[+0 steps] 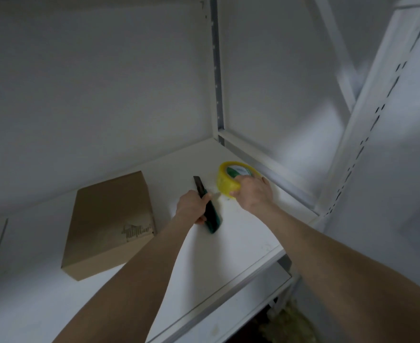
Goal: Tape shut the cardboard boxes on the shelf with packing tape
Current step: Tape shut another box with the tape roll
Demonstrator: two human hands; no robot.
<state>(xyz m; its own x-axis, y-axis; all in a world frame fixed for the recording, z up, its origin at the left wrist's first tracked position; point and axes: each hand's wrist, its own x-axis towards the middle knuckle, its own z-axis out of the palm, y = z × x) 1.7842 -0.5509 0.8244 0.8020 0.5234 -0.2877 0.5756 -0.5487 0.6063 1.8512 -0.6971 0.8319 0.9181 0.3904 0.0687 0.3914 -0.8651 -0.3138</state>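
Ahead of me a plain white wall (92, 82) fills most of the view, dim and grey in the low light. In the far corner a grey slotted upright (218, 70) runs up it, and a white rail (265, 164) leads from its foot along my right. Past that rail a white diagonal brace (335, 50) crosses a pale side wall (278, 82), and a white post (377, 115) with a row of dark slots stands nearer. Under the shelf (241, 231) sits a lower board (241, 315). Beside it lies something crumpled and yellowish-green (293, 323) that I cannot identify.
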